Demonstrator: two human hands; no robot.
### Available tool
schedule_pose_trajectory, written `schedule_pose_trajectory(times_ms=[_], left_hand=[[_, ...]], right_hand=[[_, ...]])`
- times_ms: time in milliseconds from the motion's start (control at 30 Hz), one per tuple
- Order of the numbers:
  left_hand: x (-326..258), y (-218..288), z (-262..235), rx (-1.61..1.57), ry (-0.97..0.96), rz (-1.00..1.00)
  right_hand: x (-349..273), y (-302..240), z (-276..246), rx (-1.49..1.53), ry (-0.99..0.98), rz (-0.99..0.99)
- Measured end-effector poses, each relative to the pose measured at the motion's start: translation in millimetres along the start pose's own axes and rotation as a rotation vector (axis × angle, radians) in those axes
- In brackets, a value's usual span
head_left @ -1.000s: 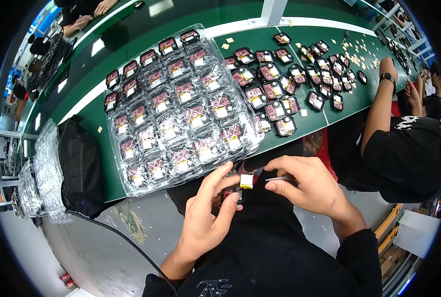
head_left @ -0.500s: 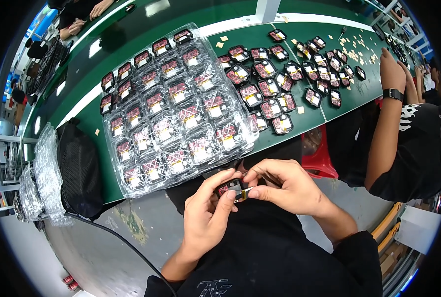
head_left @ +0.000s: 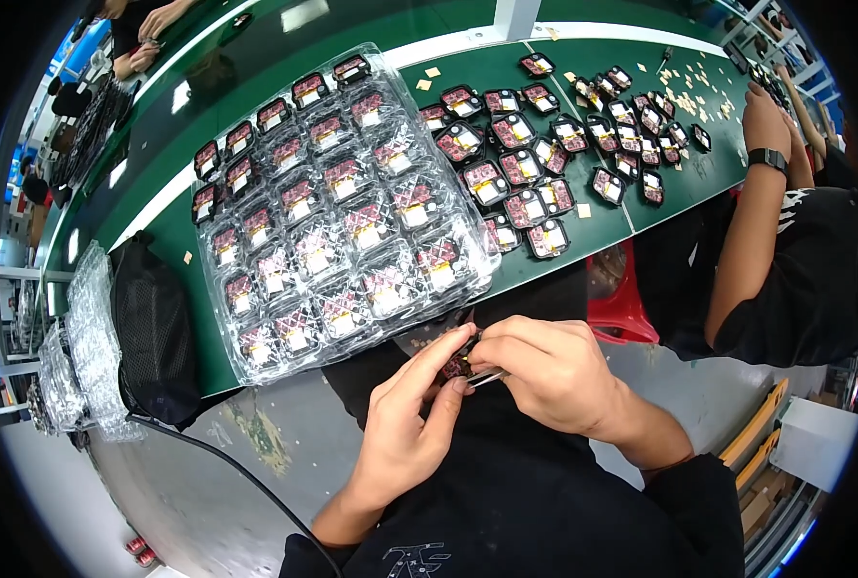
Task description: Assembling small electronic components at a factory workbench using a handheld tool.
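Close in front of my body, my left hand [head_left: 411, 409] is closed round a small black device housing [head_left: 458, 365] with a dark red circuit board in it. Fingers cover most of that housing. My right hand [head_left: 554, 371] is pinched on slim silver metal tweezers [head_left: 488, 378], with its fingertips right against the housing. Where the tweezer tips touch is hidden. Just beyond both hands, on the green table, lies a clear plastic blister tray [head_left: 352, 255] with many similar housings in its pockets.
Many loose black housings [head_left: 523, 168] lie right of the tray, with small tan squares [head_left: 689, 101] scattered farther off. A black mesh bag [head_left: 154, 332] and bubble wrap [head_left: 94, 337] stand at the left. A co-worker's arm [head_left: 747, 231] and a red stool [head_left: 621, 299] are at the right.
The housing has turned in my left hand, so its board shows less. My right hand has shifted slightly and its fingers now close over the housing. The co-worker's hand at right has moved.
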State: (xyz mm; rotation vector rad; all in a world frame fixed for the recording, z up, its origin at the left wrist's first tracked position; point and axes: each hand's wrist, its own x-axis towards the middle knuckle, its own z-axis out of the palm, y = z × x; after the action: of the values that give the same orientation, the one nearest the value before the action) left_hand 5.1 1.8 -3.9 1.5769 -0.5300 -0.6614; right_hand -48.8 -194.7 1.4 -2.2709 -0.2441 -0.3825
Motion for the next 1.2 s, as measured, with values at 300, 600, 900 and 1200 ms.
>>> schedule_pose_trajectory(times_ms=[300, 600, 900, 1200], left_hand=[[1, -4, 1, 0.014, 0.057, 0.036], [6, -7, 2, -0.190, 0.147, -0.025], [6, -7, 7, -0.231, 0.237, -0.044], [3, -11, 6, -0.101, 0.202, 0.001]], right_hand=[[3, 3, 3, 0.087, -0.044, 0.049], [2, 5, 1, 0.128, -0.025, 0.133], [6, -10, -4, -0.043, -0.029, 0.048], [5, -10, 11, -0.048, 0.081, 0.004]])
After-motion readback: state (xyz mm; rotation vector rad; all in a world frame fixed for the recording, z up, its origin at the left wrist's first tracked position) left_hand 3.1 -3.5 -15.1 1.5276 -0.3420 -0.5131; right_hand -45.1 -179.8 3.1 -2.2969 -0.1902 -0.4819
